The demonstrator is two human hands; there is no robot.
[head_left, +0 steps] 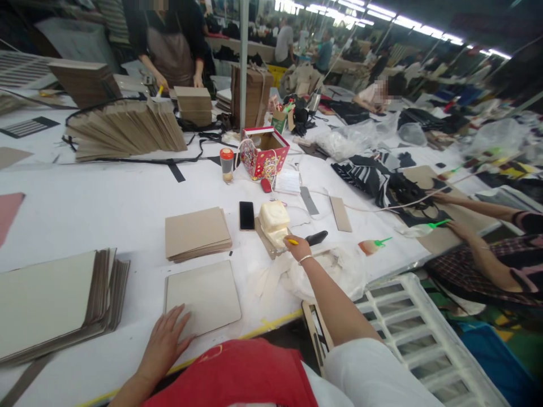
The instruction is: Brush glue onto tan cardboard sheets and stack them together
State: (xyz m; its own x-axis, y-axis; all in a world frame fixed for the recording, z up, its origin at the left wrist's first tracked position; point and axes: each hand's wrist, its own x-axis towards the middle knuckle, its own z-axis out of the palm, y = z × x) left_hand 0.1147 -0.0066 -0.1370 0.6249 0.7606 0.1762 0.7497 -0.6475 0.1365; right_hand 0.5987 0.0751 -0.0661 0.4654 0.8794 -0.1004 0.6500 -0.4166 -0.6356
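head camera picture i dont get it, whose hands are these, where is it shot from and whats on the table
There is no machine here: the single picture comes from a camera worn on a person's head, looking forward and down at their own bare hands. The left hand lies flat on the corner of a pale grey board on the white table. The right hand reaches out, its grip closed on a yellow-handled tool beside a pale cream block. Nearby lie a black phone, a stack of brown card and a red patterned box. The arms at the right edge belong to a co-worker.
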